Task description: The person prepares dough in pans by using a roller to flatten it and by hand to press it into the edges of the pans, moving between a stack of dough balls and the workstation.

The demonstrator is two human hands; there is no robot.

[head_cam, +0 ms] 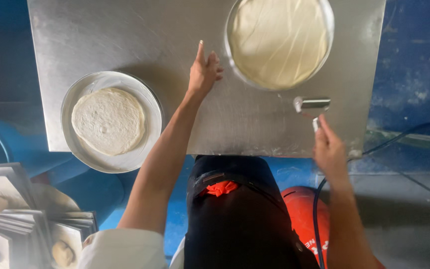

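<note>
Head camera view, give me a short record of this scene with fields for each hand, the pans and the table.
left hand: left hand flat on the steel table, index finger pointing out, holding nothing
right hand: right hand gripping the handle of a small metal roller tool
far pan: round pan filled edge to edge with stretched dough, near the left hand
near pan: round pan overhanging the table's corner, with a smaller dough disc
lower left: stacked trays with dough balls

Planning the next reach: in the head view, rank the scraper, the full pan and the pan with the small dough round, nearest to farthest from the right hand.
1. Scraper, at the right hand's fingertips.
2. Full pan, beyond it, table's far right.
3. Pan with small dough round, far left edge.
</note>
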